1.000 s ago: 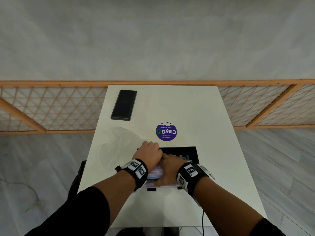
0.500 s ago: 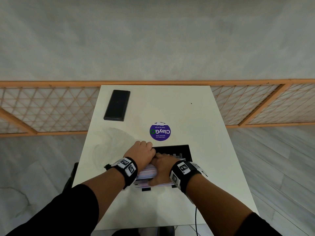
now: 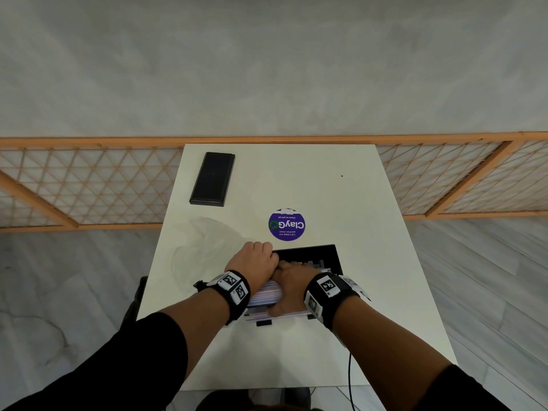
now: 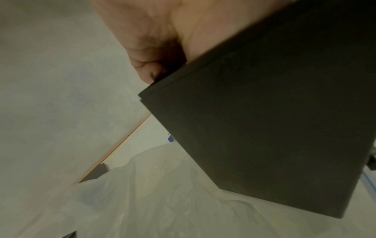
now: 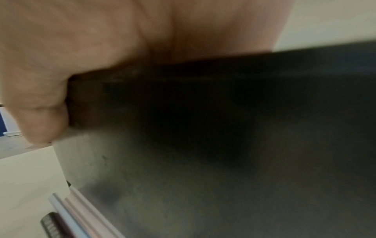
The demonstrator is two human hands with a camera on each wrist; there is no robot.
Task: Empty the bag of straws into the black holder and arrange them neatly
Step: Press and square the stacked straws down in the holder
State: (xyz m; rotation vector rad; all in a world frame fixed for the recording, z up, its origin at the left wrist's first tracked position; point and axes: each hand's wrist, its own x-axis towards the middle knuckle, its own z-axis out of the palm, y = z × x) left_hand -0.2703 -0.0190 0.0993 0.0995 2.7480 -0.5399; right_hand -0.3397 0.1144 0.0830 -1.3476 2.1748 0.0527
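Note:
The black holder stands on the white table near its front, with pale straws piled in it and sticking out at the near side. My left hand is at the holder's far left corner, its fingers curled over the rim of the black wall. My right hand lies over the straws, its thumb pressed on the holder's wall; the other fingers are hidden. Straws show beside that wall. The empty clear bag lies crumpled to the left.
A flat black slab lies at the far left of the table. A round purple sticker sits just beyond the holder. An orange lattice rail runs behind the table. A black cable hangs off the front edge.
Both hands stay on the holder and straws in much the same place. Only the head view has shifted a little.

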